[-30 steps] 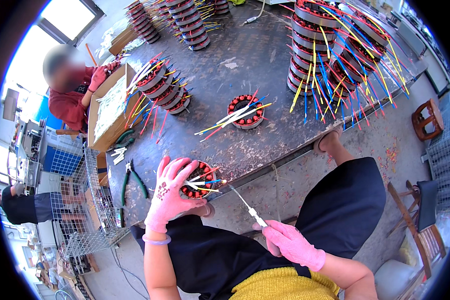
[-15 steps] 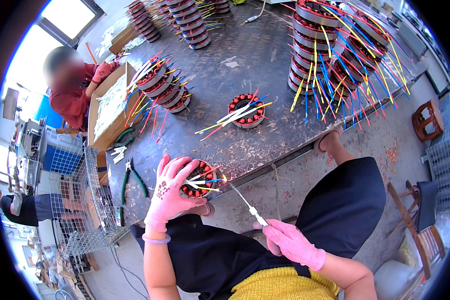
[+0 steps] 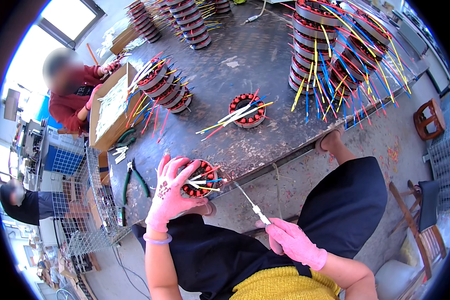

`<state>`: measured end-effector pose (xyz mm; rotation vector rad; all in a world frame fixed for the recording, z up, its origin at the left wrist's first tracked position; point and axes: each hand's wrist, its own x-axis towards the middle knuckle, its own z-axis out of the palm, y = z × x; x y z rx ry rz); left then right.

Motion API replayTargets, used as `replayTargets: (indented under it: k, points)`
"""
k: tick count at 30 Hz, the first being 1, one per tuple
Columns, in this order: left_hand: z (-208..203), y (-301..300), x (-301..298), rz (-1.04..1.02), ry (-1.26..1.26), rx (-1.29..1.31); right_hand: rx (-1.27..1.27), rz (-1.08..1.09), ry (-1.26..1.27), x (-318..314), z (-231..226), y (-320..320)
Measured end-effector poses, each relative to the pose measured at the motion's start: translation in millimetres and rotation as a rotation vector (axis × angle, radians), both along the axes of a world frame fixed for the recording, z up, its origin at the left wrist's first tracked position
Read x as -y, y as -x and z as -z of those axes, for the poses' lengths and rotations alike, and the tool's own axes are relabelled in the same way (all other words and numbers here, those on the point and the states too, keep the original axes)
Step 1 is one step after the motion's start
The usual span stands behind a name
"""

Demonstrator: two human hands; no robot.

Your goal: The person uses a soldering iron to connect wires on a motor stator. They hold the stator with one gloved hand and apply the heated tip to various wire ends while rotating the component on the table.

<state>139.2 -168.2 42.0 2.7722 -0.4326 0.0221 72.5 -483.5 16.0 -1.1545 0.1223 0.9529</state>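
Observation:
My left hand [image 3: 169, 192], in a pink glove, is wrapped round a motor stator [image 3: 191, 192] at the near table edge. Red copper windings ring its inside, and white-sleeved leads with red, blue and yellow ends point right. My right hand [image 3: 294, 242], also gloved in pink, grips a slim torch-like tool [image 3: 255, 209] with a long thin metal nozzle and white collar. The nozzle points at the lead ends, a small gap away, where a small bright orange spot glows. Behind them, another stator [image 3: 247, 121] with sleeved leads lies on the table.
Stacked stators [image 3: 315, 50] with long coloured leads stand at the right, others [image 3: 166, 90] at the left. Green-handled pliers [image 3: 133, 182] lie beside my left hand. A co-worker [image 3: 72, 97] sits behind a cardboard box [image 3: 102, 140] of white sleeves. A wire-mesh cage [image 3: 92, 215] adjoins the table.
The flame-like glow at the lead ends has shrunk, and the nozzle tip sits slightly farther right. My left hand still holds the stator. The co-worker's hands have moved apart around the box.

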Motion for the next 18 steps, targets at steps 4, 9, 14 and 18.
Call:
replayTargets:
  k: [4,9,14,18]
  points:
    - [-0.9,-1.6,-1.4,0.052,0.005,0.002,0.056,-0.03,0.029,2.5,4.6,1.1]
    - [-0.8,-1.4,-2.9,0.054,-0.016,0.038,0.078,-0.046,0.061,0.9,1.0,-0.9]
    - [3.0,-2.8,-2.6,0.02,0.025,0.051,0.036,-0.035,0.033,-0.2,0.5,-1.0]
    - [2.5,-4.0,2.2,0.023,0.005,0.07,-0.011,0.01,-0.02,1.6,-0.5,0.3]
